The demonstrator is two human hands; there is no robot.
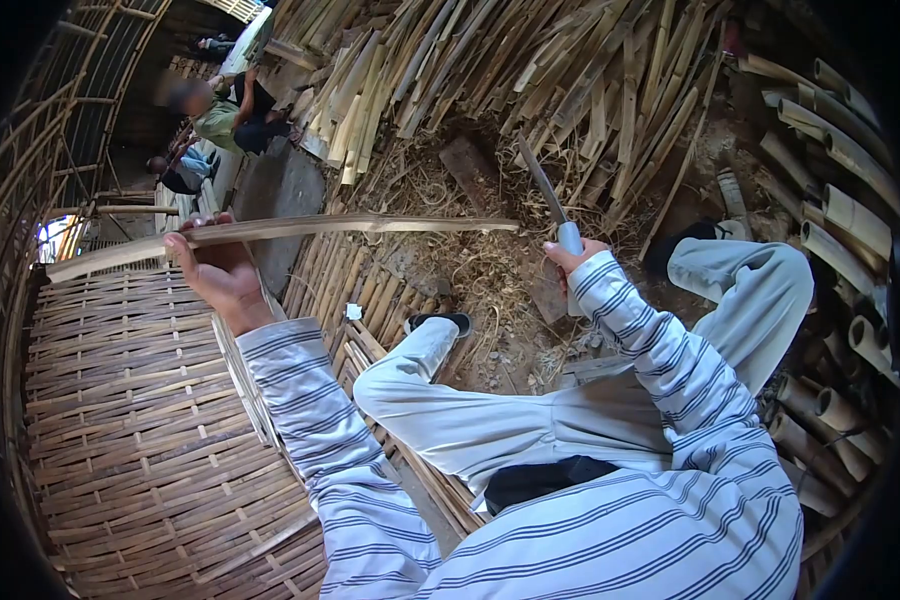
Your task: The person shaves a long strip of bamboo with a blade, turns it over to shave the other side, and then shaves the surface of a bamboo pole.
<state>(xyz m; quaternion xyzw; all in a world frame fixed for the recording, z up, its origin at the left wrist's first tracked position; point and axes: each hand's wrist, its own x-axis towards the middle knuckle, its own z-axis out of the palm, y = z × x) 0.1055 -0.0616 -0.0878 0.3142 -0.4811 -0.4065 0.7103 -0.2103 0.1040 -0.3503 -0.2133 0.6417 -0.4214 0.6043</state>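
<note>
My left hand (225,275) is closed on a long, thin bamboo strip (370,223) near its left end. The strip stretches sideways across the view, and its right tip stops short of the knife. In my right hand (578,258) is a knife (542,185) with a long narrow blade pointing up and away and a pale grey handle. Blade and strip are apart. Below them, curled shavings (470,270) litter the ground between my feet.
A large pile of split bamboo (530,70) lies ahead. Cut bamboo tubes (840,150) are stacked at the right. On the left is a woven bamboo panel (150,420). Other people, one in a green shirt (215,125), sit at the upper left.
</note>
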